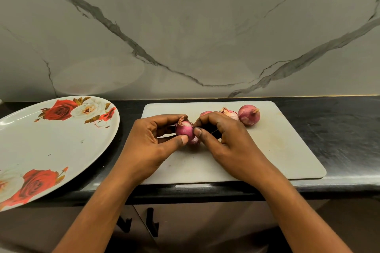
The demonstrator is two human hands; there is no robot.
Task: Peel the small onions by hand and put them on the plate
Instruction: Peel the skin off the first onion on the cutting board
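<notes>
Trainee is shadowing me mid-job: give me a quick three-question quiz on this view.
1. True or false: no onion lies on the plate yet.
2. The held onion is gripped by: A one hand; B both hands; C neither hand.
3. Fill in: the waiting onions lie on the white ___.
Key: 1 true. 2 B, left hand and right hand pinch it. 3 cutting board.
</notes>
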